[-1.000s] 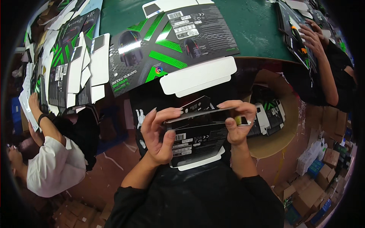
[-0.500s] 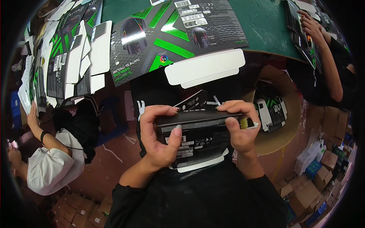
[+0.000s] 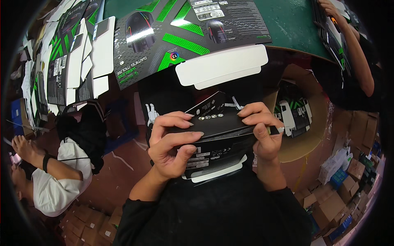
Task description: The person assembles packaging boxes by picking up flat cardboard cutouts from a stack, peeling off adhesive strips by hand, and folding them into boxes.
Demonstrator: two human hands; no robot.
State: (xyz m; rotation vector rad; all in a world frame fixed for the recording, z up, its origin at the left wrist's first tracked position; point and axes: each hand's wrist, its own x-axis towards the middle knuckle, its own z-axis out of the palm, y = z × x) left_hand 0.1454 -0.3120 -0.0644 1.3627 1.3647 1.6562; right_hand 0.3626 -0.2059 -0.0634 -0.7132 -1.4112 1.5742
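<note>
Green bench (image 3: 287,24) at twelve o'clock, strewn with flat printed carton blanks — a half-folded black box held below it.

Both hands clamp the black carton (image 3: 213,135) at the centre of the view, over the person's lap: the left hand (image 3: 172,143) wraps its nine o'clock end, fingers curled over the top panel, and the right hand (image 3: 260,131) pinches the three o'clock end, thumb hidden. It looks light, thin card — stiff along the creases but easy to dent (glossy, so probably a little slippery), best held by the folded edges. A large unfolded blank (image 3: 184,37) lies at twelve o'clock; co-workers sit at eight and two o'clock.
</note>
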